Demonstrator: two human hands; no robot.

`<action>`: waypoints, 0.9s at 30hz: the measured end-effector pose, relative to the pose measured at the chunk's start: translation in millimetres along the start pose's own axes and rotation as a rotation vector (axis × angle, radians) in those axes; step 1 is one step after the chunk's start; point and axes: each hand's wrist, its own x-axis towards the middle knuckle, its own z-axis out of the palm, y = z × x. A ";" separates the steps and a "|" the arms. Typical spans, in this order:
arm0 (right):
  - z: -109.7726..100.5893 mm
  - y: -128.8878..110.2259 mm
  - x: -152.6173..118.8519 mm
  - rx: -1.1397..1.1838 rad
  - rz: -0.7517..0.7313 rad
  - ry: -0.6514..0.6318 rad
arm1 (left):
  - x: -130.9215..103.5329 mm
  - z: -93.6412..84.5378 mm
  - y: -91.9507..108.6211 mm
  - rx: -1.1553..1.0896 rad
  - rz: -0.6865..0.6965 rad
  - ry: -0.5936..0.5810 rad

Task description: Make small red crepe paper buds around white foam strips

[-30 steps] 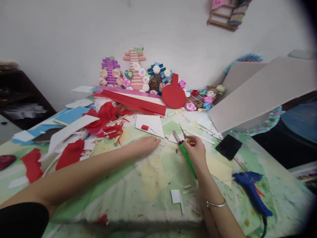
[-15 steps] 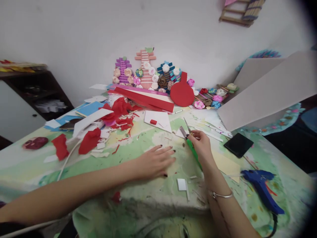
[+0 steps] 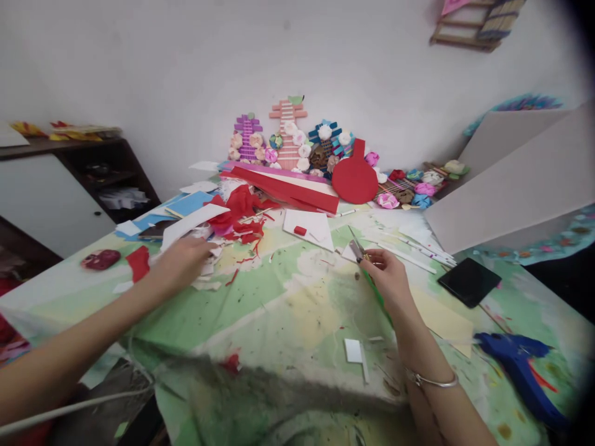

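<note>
My left hand [image 3: 188,263] is at the scrap pile on the left, its fingers bent and pressed together over white paper scraps [image 3: 207,282]. What its fingertips pinch, if anything, is hidden. My right hand [image 3: 387,275] closes its fingertips on a small pair of scissors [image 3: 355,237], whose thin blades point away from me. Right beside the scissors, a green-handled box cutter [image 3: 375,290] lies partly under that hand. A white board [image 3: 302,222] with a small red block [image 3: 300,231] on it lies beyond.
A red round paper shape with a neck [image 3: 355,181] leans near the wall beside stick-and-flower crafts [image 3: 288,136]. Crumpled red paper [image 3: 242,204] heaps at left. On the right are a black square pad [image 3: 469,282], a blue glue gun [image 3: 520,371] and grey-white panels [image 3: 506,167].
My left hand has lifted off the middle of the table and moved left to the scraps. My right hand stays by the box cutter; the scissors have turned slightly closer to it. The view has shifted left.
</note>
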 end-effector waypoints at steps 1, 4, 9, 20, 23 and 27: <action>0.0 -0.9 -0.7 -0.001 -0.001 -0.004 | -4.5 -7.0 -13.8 0.042 -0.146 -0.073; -0.7 -1.8 -1.2 -0.003 -0.006 -0.010 | -12.9 -22.8 -40.2 0.089 -0.451 -0.208; -1.3 -0.1 -0.2 -0.021 -0.021 -0.030 | -14.3 -20.5 -45.3 0.099 -0.513 -0.308; 0.9 -3.8 -1.9 -0.085 -0.040 -0.057 | -1.5 -28.7 -18.7 -0.050 -0.379 -0.227; 0.9 -3.0 -2.5 -0.122 -0.047 -0.066 | 4.1 -40.4 -18.1 -0.077 -0.390 -0.157; 0.2 -1.2 -2.8 -0.240 -0.060 -0.070 | 13.9 -59.0 -26.7 -0.279 -0.493 0.014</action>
